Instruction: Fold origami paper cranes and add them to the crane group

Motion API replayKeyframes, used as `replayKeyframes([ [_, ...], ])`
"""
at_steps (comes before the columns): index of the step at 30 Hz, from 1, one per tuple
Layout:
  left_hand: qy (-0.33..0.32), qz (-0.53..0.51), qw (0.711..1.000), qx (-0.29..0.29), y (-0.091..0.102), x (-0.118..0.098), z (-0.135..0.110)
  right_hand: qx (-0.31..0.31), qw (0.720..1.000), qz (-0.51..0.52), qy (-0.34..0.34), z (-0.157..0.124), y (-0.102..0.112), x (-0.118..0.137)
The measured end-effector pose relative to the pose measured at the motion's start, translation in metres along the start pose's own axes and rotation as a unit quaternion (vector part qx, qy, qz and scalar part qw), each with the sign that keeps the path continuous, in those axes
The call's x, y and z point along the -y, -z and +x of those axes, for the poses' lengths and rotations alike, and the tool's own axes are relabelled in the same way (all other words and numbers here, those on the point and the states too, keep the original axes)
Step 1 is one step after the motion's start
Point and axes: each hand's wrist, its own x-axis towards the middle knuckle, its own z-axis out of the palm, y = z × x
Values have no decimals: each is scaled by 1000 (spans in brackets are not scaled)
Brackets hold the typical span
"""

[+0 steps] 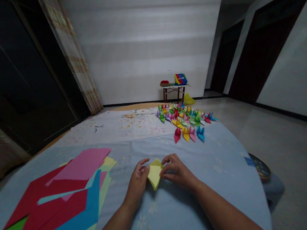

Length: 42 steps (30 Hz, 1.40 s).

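Observation:
A folded piece of yellow origami paper, kite-shaped with a darker triangular flap on top, is held between my two hands just over the table. My left hand pinches its left edge, thumb in front. On the other side, my right hand grips the upper right edge between thumb and fingers. Beyond them stands a short row of folded paper cranes in red, yellow, pink and blue. Many more coloured cranes crowd together behind that row.
Loose sheets of coloured paper lie overlapping on the left of the round table, which has a pale blue floral cloth. A stool with something on it stands at the right. Against the wall is a small table with a colourful box.

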Motion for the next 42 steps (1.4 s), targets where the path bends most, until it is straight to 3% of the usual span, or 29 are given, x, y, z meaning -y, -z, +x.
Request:
replayKeyframes([
  [5,-9,43,998,40,-5,-9,-7,-12,997,59,-43,-1,3,-4],
  [16,8,16,998,55,-5,-11,-11,-29,984,153,-84,0,4,-7],
  [28,-38,97,993,47,-8,-12,-12,-21,985,144,-90,1,7,-3],
  [35,-20,98,994,52,-10,-5,-13,-10,951,243,-190,-1,3,-14],
  [42,-16,73,996,54,-11,-9,-13,-9,944,263,-201,-1,3,-13],
])
